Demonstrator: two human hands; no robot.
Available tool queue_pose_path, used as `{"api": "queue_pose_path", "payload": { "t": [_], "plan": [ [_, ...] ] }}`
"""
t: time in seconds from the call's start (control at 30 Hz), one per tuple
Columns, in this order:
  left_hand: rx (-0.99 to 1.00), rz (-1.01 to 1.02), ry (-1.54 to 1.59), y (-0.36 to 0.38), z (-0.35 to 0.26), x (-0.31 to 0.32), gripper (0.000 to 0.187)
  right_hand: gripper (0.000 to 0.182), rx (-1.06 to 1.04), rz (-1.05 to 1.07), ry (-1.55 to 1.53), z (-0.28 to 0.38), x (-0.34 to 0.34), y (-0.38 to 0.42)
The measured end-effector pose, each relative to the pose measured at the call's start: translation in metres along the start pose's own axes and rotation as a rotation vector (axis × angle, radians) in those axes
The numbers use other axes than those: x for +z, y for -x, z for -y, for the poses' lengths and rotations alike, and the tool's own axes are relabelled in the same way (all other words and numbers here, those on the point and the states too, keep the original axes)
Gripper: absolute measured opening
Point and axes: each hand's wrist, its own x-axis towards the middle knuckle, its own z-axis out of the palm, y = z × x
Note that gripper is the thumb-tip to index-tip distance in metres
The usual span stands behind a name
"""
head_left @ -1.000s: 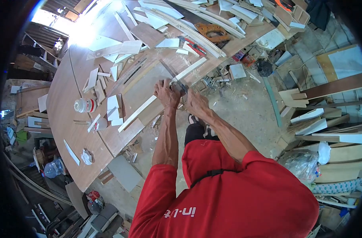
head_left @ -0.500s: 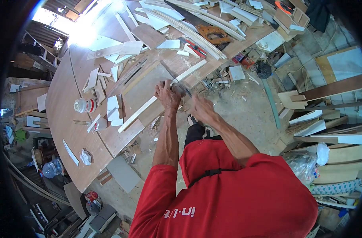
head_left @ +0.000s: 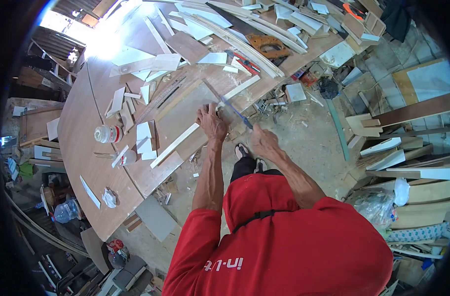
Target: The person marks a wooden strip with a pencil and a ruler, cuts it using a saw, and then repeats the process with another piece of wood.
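Observation:
A long narrow white-faced wooden strip [head_left: 174, 145] lies along the near side of the workbench, on a flat board [head_left: 188, 106]. Closed over its middle, my left hand [head_left: 212, 123] presses the strip down with bent fingers. My right hand [head_left: 266, 142] is a fist around the handle end of a narrow hand saw [head_left: 236, 112], just off the bench edge. The thin blade slants up and left from that fist and crosses the strip right beside my left fingers; motion blurs it.
Offcuts and a wooden-handled saw [head_left: 268, 46] crowd the bench's far side. A white jar [head_left: 108, 133] and a white cup [head_left: 129, 157] stand to the left. Wood scraps litter the floor; boards [head_left: 407, 172] are stacked at the right.
My right hand has drawn the saw back, away from my left hand and toward the lower right, so more blade shows. The left hand keeps its hold on the strip.

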Motion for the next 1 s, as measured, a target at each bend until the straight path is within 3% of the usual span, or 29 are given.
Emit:
{"api": "queue_pose_path", "payload": {
  "t": [0.03,0.1,0.13,0.2,0.23,0.3,0.37,0.4,0.43,0.63,0.77,0.93,1.0],
  "plan": [
    [-0.001,0.0,0.001,0.001,0.002,-0.001,0.026,0.031,0.001,0.001,0.002,0.0,-0.007,0.001],
    [0.021,0.007,0.011,-0.001,0.001,0.001,0.025,0.031,0.113,-0.111,-0.38,0.002,-0.024,0.0],
    [0.016,0.011,0.015,0.0,0.001,0.002,0.025,0.031,0.117,-0.108,-0.375,0.006,-0.032,0.0],
    [0.028,0.016,0.027,-0.002,0.001,0.0,0.025,0.021,0.106,-0.171,-0.707,0.022,-0.053,0.001],
    [0.026,0.01,0.027,-0.006,0.001,-0.002,0.025,0.017,0.101,-0.146,-1.082,0.048,-0.074,0.011],
    [0.041,0.088,0.066,-0.008,0.0,-0.006,0.027,0.013,-0.066,-0.34,-1.223,0.097,-0.109,0.03],
    [0.075,0.069,0.05,-0.007,0.001,-0.008,0.03,0.012,-0.24,-0.344,-1.479,0.142,-0.148,0.061],
    [0.113,0.051,0.03,-0.006,0.002,-0.01,0.032,0.013,-0.107,-0.427,-1.45,0.173,-0.171,0.081],
    [0.107,0.057,0.033,-0.005,0.0,-0.014,0.032,0.017,-0.231,-0.41,-1.781,0.189,-0.183,0.097],
    [0.092,0.132,0.016,-0.017,-0.004,-0.025,0.054,0.045,-0.551,-0.558,-1.706,0.223,-0.199,0.109],
    [0.112,0.171,0.039,-0.039,-0.007,-0.022,0.051,0.068,-0.823,-0.624,-1.663,0.245,-0.2,0.101],
    [0.082,0.363,-0.019,-0.069,-0.027,-0.015,0.044,0.065,-0.716,-0.592,-1.564,0.252,-0.203,0.102],
    [0.099,0.578,-0.142,-0.077,-0.034,-0.011,0.044,0.066,-0.673,-0.559,-1.534,0.244,-0.211,0.097]
  ]
}}
